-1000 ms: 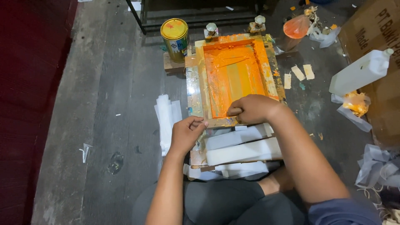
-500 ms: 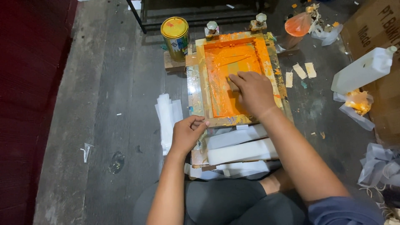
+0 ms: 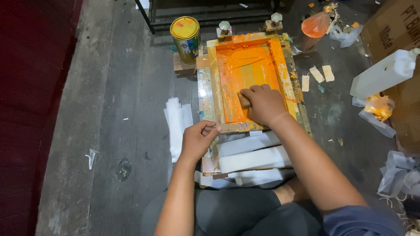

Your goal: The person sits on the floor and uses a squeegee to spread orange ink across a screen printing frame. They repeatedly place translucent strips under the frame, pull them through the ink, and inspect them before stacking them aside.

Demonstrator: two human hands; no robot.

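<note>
Right hand (image 3: 262,104): closed on wooden squeegee (image 3: 245,101), now farther up the orange-inked wooden-framed printing screen (image 3: 247,70).
Left hand (image 3: 197,140): fingers pinching frame's near corner, unchanged.

Wooden screen frame (image 3: 210,94) glossy with wet orange ink (smeared), shiny metal tin (image 3: 185,37), rough grey floor (image 3: 109,109)

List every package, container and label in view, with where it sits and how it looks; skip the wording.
Round metal tin: floor left of the orange-inked wooden screen frame, yellow lid, blue and white label.
White plastic jug: lying tilted at right, plain.
Brown cardboard box: top right corner, dark print.
Clear plastic bag of orange ink: above the frame's right corner.
Crumpled plastic bag with yellow-orange stain: below the jug.
</note>
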